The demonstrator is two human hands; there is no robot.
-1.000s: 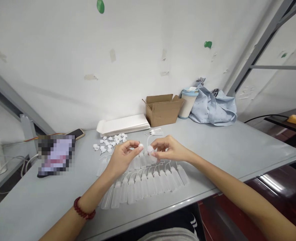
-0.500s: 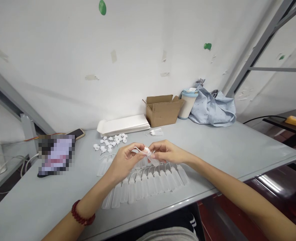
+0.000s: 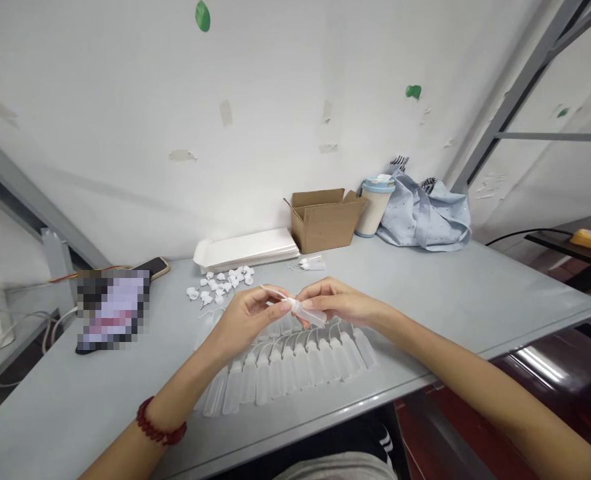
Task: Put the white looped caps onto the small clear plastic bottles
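A small translucent bottle (image 3: 313, 316) with a white cap and a thin curved spout is held between my hands above the table. My left hand (image 3: 253, 319) pinches its white cap (image 3: 293, 305), the spout pointing up and left. My right hand (image 3: 336, 299) has its fingers closed round the bottle's body near the neck. Below them lies a row of similar bottles (image 3: 290, 368), side by side with spouts toward the wall; others behind are partly hidden by my hands. Several loose white caps (image 3: 220, 287) are scattered behind my left hand.
At the back of the grey table (image 3: 425, 293) stand white trays (image 3: 250, 249), an open cardboard box (image 3: 325, 223), a lidded cup (image 3: 374, 207) and a blue cloth bag (image 3: 425, 213). A few capped bottles (image 3: 311, 264) lie before the box. A phone (image 3: 158, 267) lies left.
The held bottle has tilted closer to level, its base swinging right and up. My fingers have shifted slightly on the cap and neck.
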